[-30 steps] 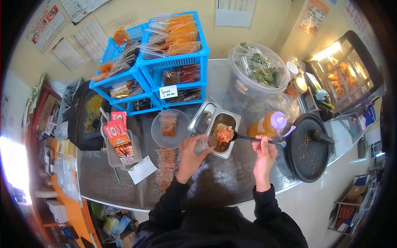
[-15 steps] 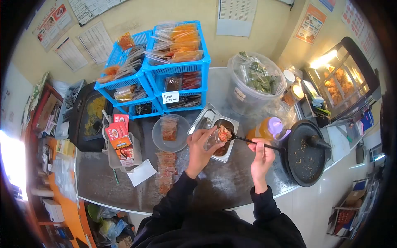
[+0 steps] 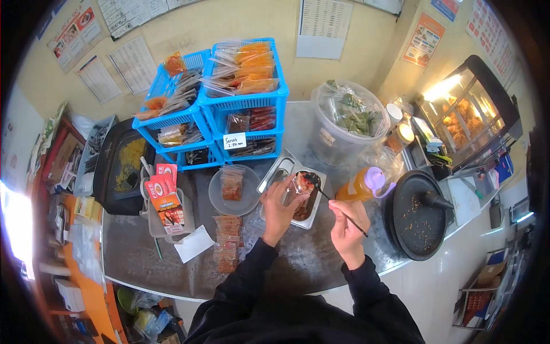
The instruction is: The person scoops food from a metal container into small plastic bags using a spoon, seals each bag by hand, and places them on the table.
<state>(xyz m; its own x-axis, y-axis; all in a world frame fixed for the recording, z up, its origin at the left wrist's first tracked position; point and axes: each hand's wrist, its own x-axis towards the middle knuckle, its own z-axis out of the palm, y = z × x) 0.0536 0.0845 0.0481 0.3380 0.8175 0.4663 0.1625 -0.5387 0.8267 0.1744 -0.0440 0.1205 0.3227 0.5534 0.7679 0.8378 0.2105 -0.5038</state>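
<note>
In my left hand, fingers closed, is a small clear plastic bag with orange-red food in it. It is held above a steel food pan of dark brown sauce. My right hand grips the thin handle of a black spoon. The spoon's bowl is at the bag's mouth; how far in it reaches is hard to make out. Left of the pan, a filled bag lies in a clear round bowl. Several flat filled bags overlap on the table below it.
Blue stacked baskets full of bags stand at the back. A clear bucket, an orange bottle and a stone mortar with pestle are to the right. Leaflets fill a grey container on the left.
My right hand has moved left and down, and the spoon's bowl now shows dark at the bag, with its handle slanting more steeply. My left hand stays nearly in place.
</note>
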